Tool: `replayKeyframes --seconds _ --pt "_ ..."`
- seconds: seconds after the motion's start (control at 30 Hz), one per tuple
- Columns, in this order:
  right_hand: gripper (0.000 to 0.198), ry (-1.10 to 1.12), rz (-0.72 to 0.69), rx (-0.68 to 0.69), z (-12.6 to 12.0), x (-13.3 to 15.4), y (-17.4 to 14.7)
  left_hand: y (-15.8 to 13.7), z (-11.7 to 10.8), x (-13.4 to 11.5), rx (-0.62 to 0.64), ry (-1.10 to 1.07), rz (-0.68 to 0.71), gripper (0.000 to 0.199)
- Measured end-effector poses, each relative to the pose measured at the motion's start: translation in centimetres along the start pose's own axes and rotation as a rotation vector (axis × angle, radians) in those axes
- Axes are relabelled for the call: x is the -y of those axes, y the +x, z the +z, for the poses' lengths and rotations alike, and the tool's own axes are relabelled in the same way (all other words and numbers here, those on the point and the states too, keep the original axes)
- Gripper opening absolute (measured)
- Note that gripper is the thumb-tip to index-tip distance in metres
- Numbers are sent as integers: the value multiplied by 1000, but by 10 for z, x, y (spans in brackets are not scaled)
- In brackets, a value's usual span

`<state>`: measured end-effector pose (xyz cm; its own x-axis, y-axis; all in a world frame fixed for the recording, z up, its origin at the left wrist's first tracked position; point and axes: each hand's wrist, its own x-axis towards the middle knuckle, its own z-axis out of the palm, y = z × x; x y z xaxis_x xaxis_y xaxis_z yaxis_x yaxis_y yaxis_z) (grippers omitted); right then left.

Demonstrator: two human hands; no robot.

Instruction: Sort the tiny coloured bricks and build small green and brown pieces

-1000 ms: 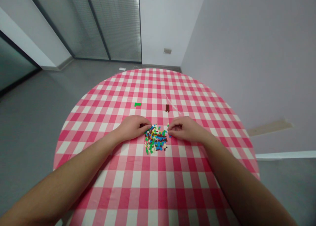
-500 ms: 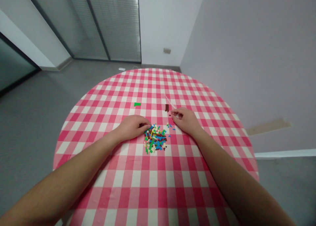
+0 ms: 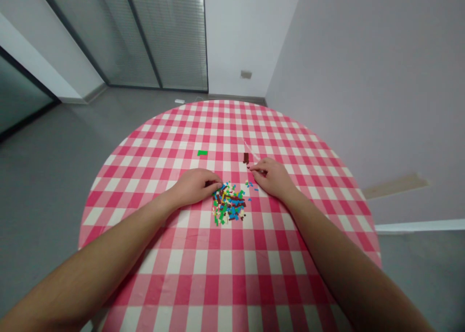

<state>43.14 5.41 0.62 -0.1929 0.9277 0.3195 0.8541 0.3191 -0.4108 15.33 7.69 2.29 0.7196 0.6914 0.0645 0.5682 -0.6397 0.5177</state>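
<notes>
A pile of small toy building bricks (image 3: 229, 207) in green, blue, brown, yellow and cream lies on the checked tablecloth. My left hand (image 3: 195, 186) rests at the pile's upper left edge, thumb and fingers closed together; whatever they may hold is hidden. To the right and farther out is my right hand (image 3: 271, 177), its fingertips pinched at a tiny dark brown brick (image 3: 248, 167). Just beyond it lies a dark brown brick group (image 3: 246, 158). A flat green brick piece (image 3: 202, 153) sits apart, farther left. Several loose blue and green bricks (image 3: 250, 184) lie between pile and right hand.
The round table (image 3: 232, 264) wears a red and white checked cloth. A thin clear strip (image 3: 250, 149) lies beyond my right hand. Behind stand a glass partition (image 3: 174, 37) and pale walls; a small white object (image 3: 179, 101) is on the floor.
My right fingers have closed and shifted slightly left, onto the tiny brown brick. The left hand and the pile look the same.
</notes>
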Motion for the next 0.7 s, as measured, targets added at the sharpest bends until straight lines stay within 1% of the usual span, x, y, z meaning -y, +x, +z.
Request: replayKeyframes --seconds 0.43,0.7 --pt "25 -55 -31 20 1 5 -2 0 0 0 0 0 0 27" --pt "27 -99 -3 73 -2 11 -2 0 0 0 -7 0 4 27"
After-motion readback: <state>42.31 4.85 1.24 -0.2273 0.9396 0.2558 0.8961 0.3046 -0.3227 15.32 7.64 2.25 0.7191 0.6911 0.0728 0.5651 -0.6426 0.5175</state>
